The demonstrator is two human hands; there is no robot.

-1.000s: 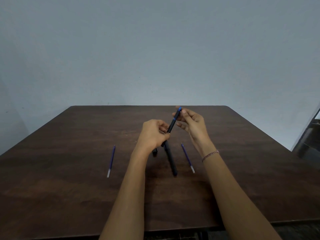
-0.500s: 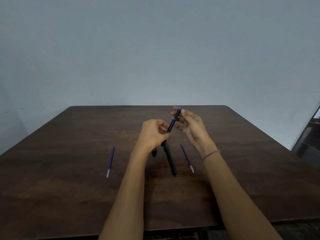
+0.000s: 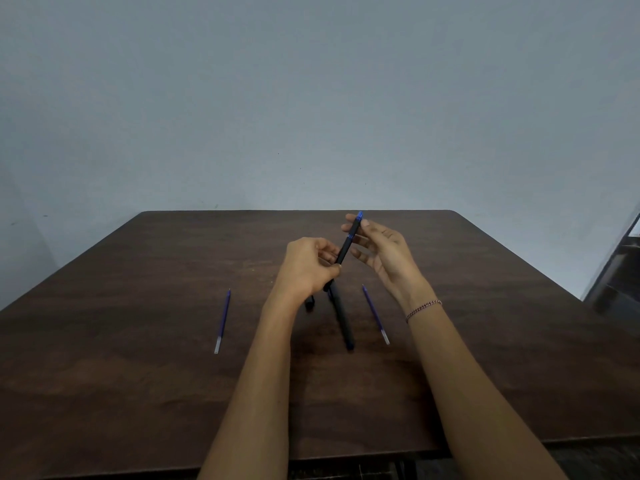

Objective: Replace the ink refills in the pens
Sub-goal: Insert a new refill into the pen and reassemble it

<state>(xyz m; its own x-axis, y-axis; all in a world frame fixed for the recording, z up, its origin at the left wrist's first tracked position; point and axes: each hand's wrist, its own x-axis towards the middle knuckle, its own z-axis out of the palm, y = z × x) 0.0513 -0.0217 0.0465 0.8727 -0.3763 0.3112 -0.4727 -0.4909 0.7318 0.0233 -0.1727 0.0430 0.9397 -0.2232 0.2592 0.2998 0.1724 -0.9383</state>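
Dark wooden table (image 3: 138, 375), near edge at bottom of view; both forearms reach out over it from that edge. Right wrist carries a thin beaded bracelet (image 3: 423, 309). On the tabletop, left refill (image 3: 222, 320) lies alone, well apart from the hands, clear end toward the viewer. Right refill (image 3: 375, 314) lies below the right wrist, angled, clear end also nearest. Between the forearms a second pen (image 3: 341, 317), black, lies flat on the wood, its far end hidden under the left hand. Small black part (image 3: 309, 303) sits just beside the left wrist, partly hidden; identity unclear. Above these, left hand (image 3: 308, 265) has fingers curled round the lower barrel of the held pen (image 3: 346, 244), thumb pressed against it. Held pen is raised off the table and tilted, blue-tipped end up and to the right. Right hand (image 3: 384, 251) pinches that upper blue section between thumb and forefinger; remaining fingers are loosely spread, touching nothing, palm turned to the left. Beyond the table's far edge: plain grey-blue wall (image 3: 311, 98).
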